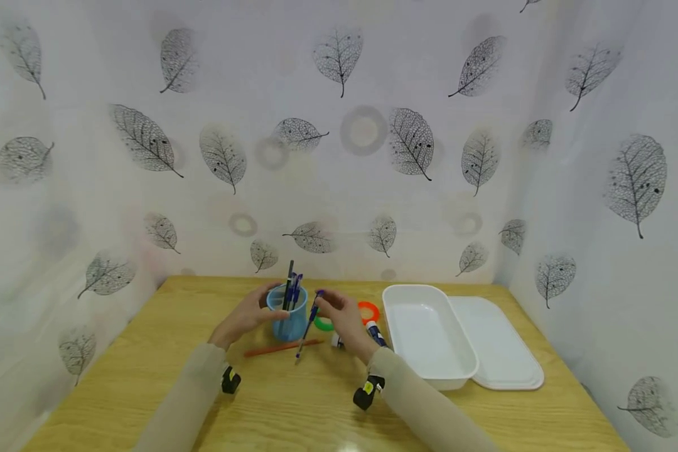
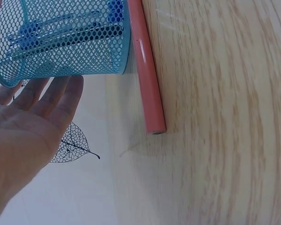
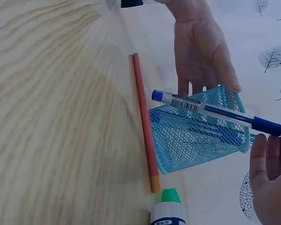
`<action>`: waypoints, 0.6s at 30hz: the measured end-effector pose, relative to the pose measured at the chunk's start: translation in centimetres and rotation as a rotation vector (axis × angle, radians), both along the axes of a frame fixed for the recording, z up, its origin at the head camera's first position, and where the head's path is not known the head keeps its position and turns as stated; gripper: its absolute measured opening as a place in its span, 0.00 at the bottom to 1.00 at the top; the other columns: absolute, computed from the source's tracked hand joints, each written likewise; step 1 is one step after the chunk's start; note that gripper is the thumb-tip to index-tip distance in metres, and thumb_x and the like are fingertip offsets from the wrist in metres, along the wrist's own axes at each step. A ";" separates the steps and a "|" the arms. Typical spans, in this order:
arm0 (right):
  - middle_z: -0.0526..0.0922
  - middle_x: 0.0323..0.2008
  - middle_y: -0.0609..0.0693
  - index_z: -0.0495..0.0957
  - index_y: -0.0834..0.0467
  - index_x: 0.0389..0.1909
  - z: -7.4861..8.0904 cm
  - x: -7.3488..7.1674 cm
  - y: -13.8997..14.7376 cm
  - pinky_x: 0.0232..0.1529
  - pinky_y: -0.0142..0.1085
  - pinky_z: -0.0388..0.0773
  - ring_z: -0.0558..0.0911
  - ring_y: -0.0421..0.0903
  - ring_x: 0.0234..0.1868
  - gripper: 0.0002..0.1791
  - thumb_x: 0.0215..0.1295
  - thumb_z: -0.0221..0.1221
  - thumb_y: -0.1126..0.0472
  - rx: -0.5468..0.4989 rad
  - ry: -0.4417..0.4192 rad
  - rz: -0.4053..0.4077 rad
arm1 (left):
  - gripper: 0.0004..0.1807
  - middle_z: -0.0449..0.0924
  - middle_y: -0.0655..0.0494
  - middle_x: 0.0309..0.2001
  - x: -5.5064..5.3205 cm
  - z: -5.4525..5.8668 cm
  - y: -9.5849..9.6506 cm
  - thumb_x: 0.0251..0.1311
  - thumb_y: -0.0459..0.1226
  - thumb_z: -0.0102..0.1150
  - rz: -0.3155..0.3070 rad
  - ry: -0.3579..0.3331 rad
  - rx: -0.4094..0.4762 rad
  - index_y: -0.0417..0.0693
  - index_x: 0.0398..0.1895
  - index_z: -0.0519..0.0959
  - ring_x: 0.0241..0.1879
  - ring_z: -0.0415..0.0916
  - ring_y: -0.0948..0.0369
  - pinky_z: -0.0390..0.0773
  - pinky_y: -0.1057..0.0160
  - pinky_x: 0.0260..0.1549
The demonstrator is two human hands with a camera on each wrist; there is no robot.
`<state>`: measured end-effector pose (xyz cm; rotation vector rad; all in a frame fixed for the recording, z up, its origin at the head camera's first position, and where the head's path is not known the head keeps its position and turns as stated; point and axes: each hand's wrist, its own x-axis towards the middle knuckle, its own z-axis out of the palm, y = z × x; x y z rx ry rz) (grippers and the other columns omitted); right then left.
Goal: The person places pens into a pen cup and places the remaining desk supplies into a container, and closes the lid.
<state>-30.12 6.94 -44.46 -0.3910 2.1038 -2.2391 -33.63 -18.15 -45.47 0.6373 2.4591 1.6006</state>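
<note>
My left hand (image 1: 248, 318) grips a light blue mesh pen holder (image 1: 294, 328) by its side, with the thumb at the rim and the fingers behind. Blue-capped pens (image 1: 295, 290) and a dark stick (image 1: 288, 282) stand inside it. Just right of the holder, my right hand (image 1: 344, 319) pinches a clear-barrelled blue pen (image 3: 220, 111) near its blue cap. That pen slants with its capped end up and its other end low over the table. In the right wrist view it crosses in front of the mesh.
A red pencil-like stick (image 2: 147, 79) lies before the holder. A green-capped white bottle (image 3: 168, 213), dark blue tube (image 1: 376, 334), green ring (image 1: 323, 324) and orange ring (image 1: 370, 312) lie near my right hand. Farther right are a white box (image 1: 468, 361) and its lid (image 1: 503, 345).
</note>
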 end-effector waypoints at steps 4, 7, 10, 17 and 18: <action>0.83 0.48 0.54 0.76 0.63 0.58 0.3 -0.3 0.0 0.54 0.45 0.80 0.84 0.42 0.44 0.19 0.71 0.58 0.58 -0.026 0.008 -0.015 | 0.45 0.71 0.42 0.64 0.0 0.0 0.0 0.57 0.44 0.70 0.007 -0.009 0.003 0.50 0.75 0.57 0.63 0.70 0.45 0.71 0.45 0.61; 0.83 0.49 0.54 0.77 0.64 0.58 0.4 -0.6 0.0 0.51 0.40 0.81 0.84 0.41 0.43 0.20 0.70 0.59 0.57 -0.042 0.006 -0.037 | 0.45 0.71 0.42 0.64 0.1 0.0 0.0 0.56 0.44 0.70 0.013 -0.014 -0.004 0.50 0.75 0.57 0.63 0.71 0.45 0.72 0.45 0.60; 0.83 0.51 0.55 0.76 0.64 0.59 0.7 -0.8 0.0 0.50 0.39 0.82 0.84 0.40 0.43 0.22 0.70 0.59 0.56 -0.054 0.016 -0.054 | 0.46 0.71 0.42 0.64 0.1 0.1 0.1 0.56 0.45 0.70 0.021 -0.020 -0.011 0.51 0.75 0.57 0.63 0.71 0.45 0.72 0.45 0.61; 0.84 0.44 0.48 0.76 0.65 0.60 1.5 -1.2 -0.3 0.47 0.38 0.83 0.83 0.39 0.39 0.21 0.70 0.58 0.60 -0.117 0.045 -0.072 | 0.46 0.72 0.42 0.63 0.3 0.4 0.2 0.57 0.44 0.70 0.019 -0.019 0.005 0.48 0.75 0.57 0.62 0.71 0.46 0.72 0.46 0.60; 0.84 0.42 0.47 0.76 0.65 0.59 1.7 -1.3 -0.4 0.46 0.37 0.83 0.83 0.38 0.39 0.20 0.70 0.58 0.60 -0.124 0.049 -0.075 | 0.46 0.73 0.42 0.63 0.3 0.4 0.2 0.56 0.44 0.70 0.020 -0.018 0.007 0.48 0.75 0.57 0.62 0.72 0.46 0.72 0.46 0.60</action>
